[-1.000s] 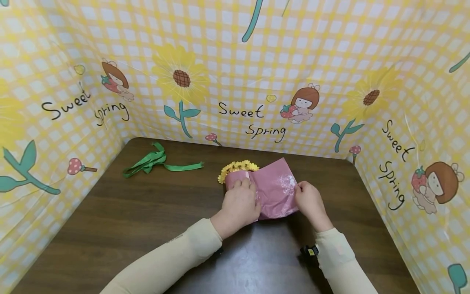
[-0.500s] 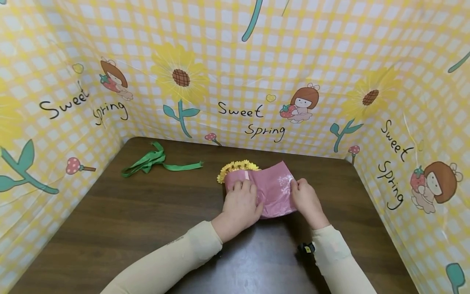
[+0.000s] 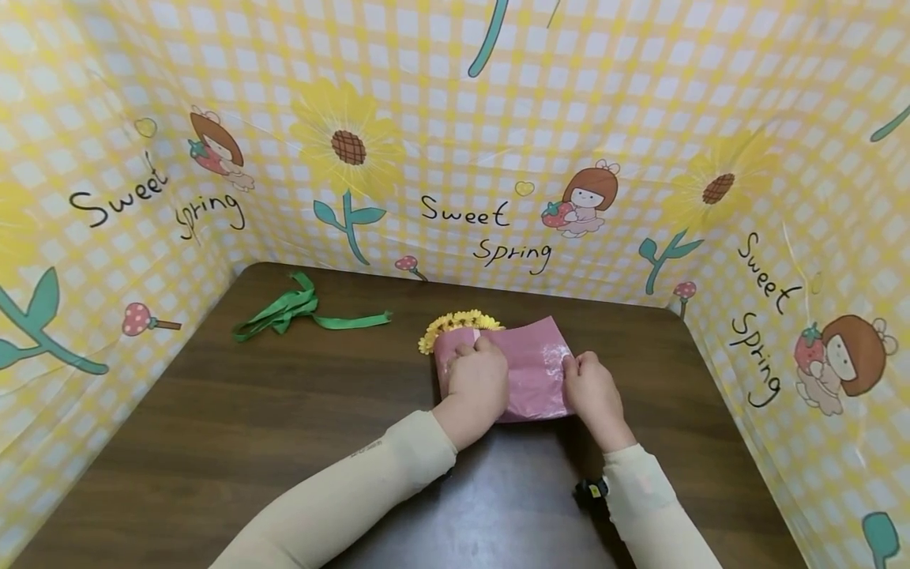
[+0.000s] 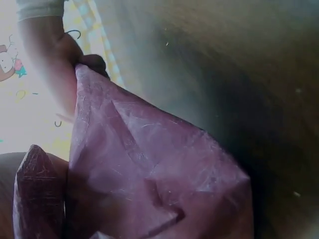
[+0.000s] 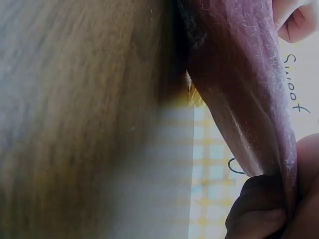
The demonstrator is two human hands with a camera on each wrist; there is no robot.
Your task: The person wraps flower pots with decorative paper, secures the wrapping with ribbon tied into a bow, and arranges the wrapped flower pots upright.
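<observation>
A sheet of pink wrapping paper (image 3: pixel 535 367) with a shiny, creased surface lies folded around a bunch of yellow flowers (image 3: pixel 460 319). Only the flower heads show, past its far left edge. My left hand (image 3: pixel 478 387) is over the left part of the paper, fingers curled at a fold; in the left wrist view a folded piece of the paper (image 4: pixel 39 194) stands against a finger. At the opposite side my right hand (image 3: pixel 596 395) pinches the paper's right edge between thumb and fingers, also seen in the right wrist view. The flower stems are hidden.
A crumpled green ribbon (image 3: pixel 287 308) lies at the back left of the brown wooden table (image 3: pixel 235 427), one end stretching toward the flowers. A yellow checked cloth (image 3: pixel 455 142) with printed drawings encloses the table at the back and both sides.
My left hand has shifted slightly right and its fingers have curled more on the paper. The right hand has moved slightly left, and the right part of the sheet now lies straighter.
</observation>
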